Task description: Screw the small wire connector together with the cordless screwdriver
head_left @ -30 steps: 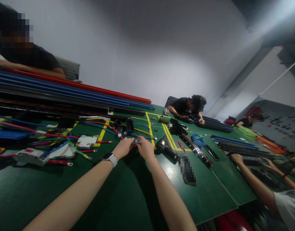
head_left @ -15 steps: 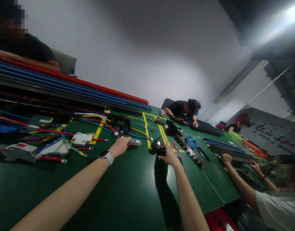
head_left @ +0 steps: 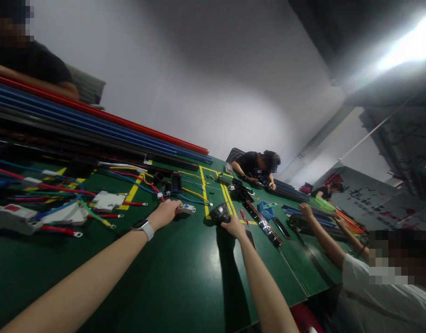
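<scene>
- While the left hand (head_left: 166,212) is pinching a small white-and-blue breaker module (head_left: 188,209) between its fingers, the right hand (head_left: 234,226) is closing around a black cordless driver (head_left: 219,215); the two hands are staying well apart, each occupied with its own thing.
- The breaker module is sitting just above or on the green table (head_left: 185,263), its near end inside the left grip; whether it is touching the surface, I cannot tell.
- Judging by the layout, the work is standing partway along; to the left, white circuit breakers (head_left: 108,201) are already carrying red leads (head_left: 134,204) that are ending in metal lugs.
- The held module is showing no lead that I can make out; the driver is not touching it, so any fastening between the two is seemingly waiting; the state of its screws is too small to tell.
- Beyond the left hand, coloured wires are running near an open black box (head_left: 176,183), and a blue wire's lugged end (head_left: 211,204) is lying loose; this bundle is looking unfinished.
- Past the driver, a red screwdriver (head_left: 244,216) is lying beside a copper-railed strip (head_left: 264,224); neither hand is touching them.
</scene>
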`<state>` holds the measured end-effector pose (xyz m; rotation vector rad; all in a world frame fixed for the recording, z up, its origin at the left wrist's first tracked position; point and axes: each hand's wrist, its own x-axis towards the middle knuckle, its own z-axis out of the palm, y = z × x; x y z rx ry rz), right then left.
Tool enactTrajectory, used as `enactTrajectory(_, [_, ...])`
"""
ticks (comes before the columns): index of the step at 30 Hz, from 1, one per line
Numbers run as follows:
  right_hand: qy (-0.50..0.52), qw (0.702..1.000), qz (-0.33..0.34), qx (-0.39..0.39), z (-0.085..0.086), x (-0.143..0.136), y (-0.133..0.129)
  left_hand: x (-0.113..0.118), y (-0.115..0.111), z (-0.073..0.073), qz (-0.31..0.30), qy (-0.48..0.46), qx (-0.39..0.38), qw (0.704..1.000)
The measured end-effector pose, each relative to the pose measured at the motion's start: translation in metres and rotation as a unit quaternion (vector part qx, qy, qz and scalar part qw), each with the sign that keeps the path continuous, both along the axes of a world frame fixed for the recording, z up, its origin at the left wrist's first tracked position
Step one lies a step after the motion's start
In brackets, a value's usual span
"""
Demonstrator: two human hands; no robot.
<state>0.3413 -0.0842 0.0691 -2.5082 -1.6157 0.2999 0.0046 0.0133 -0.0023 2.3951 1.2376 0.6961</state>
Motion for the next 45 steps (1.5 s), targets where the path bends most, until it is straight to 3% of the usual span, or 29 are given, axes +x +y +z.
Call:
enactTrajectory(9, [0.115,0.986,0.013,0.116,-0.003,-0.023,-0.034,-0.004,0.001,-0.002,-0.015,-0.066,-0.011,0.998])
enactTrajectory(11, [0.211,0.957,0.015,0.197,-0.006,-0.035,-0.043,-0.004,0.004,-0.005,-0.023,-0.079,-0.013,0.997])
enactTrajectory(13, [0.334,0.901,0.010,0.275,-0.008,-0.049,-0.053,-0.004,0.006,-0.007,-0.029,-0.089,-0.009,0.996])
enactTrajectory(15, [0.419,0.857,0.010,0.301,-0.010,-0.067,-0.064,-0.003,0.008,-0.011,-0.031,-0.105,-0.001,0.994])
enactTrajectory(24, [0.610,0.765,0.058,0.201,-0.015,-0.151,-0.111,-0.002,0.016,-0.019,-0.057,-0.127,0.037,0.990])
enactTrajectory(34, [0.605,0.774,0.100,0.158,-0.016,-0.186,-0.114,-0.001,0.009,-0.011,-0.039,-0.062,0.046,0.996])
enactTrajectory(40, [0.539,0.822,0.094,0.157,-0.014,-0.192,-0.115,0.001,0.003,-0.004,-0.026,-0.039,0.012,0.999])
enactTrajectory(45, [0.521,0.834,0.092,0.159,-0.015,-0.195,-0.114,0.002,-0.001,-0.001,-0.018,-0.029,0.019,0.999])
